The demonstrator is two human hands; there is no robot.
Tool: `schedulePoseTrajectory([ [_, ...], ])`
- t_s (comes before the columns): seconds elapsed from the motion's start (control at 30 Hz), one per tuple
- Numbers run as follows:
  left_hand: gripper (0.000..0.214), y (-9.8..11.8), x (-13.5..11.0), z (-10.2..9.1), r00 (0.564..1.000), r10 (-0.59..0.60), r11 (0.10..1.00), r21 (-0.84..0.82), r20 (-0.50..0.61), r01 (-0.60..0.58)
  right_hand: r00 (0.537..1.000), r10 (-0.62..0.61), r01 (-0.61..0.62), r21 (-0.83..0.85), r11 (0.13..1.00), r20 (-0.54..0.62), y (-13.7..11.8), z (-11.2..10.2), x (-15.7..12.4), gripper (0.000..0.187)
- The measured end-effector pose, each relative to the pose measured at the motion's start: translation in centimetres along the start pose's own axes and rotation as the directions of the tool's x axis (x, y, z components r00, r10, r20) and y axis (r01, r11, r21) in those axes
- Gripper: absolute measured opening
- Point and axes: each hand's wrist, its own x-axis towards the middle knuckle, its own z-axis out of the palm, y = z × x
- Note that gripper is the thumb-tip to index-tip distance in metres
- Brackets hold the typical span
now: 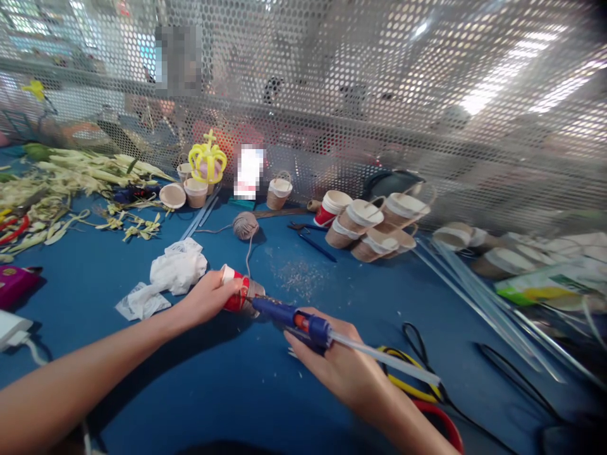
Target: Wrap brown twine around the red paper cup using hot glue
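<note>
My left hand (208,298) is wrapped round a red and white paper cup (236,292) lying on its side, partly wound in grey twine. My right hand (334,366) grips a blue glue gun (296,320) with a clear glue stick (389,361) sticking out of its back. The gun's nozzle touches the cup's side. A ball of grey twine (245,225) lies behind the cup, its strand trailing down toward it.
Twine-wrapped cups (374,226) are heaped at the back right, more stand by a yellow crown (207,162). Crumpled white paper (177,268), dried leaves (57,183), clear glue sticks (478,297), black cables (427,360) and a perforated metal screen (379,82) surround the blue table (237,392).
</note>
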Motion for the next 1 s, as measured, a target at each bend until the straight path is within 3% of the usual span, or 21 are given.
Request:
schedulePoseTrajectory([
  [0.2,0.024,0.00,-0.05,-0.02,0.998,-0.028,0.998,0.047,-0.059,0.031,1.000,-0.027,0.027,-0.013,1.000,-0.007,-0.02,-0.03,-0.07,0.010],
  [0.73,0.025,-0.29,0.19,0.07,0.998,-0.027,0.998,0.057,-0.063,0.031,0.995,-0.101,0.102,-0.023,0.995,0.017,-0.17,0.00,-0.41,0.013],
  [1.0,0.027,-0.74,0.12,-0.12,1.000,0.011,0.999,0.038,0.001,-0.011,0.999,0.000,-0.001,-0.023,1.000,-0.034,0.11,-0.08,-0.12,0.011],
])
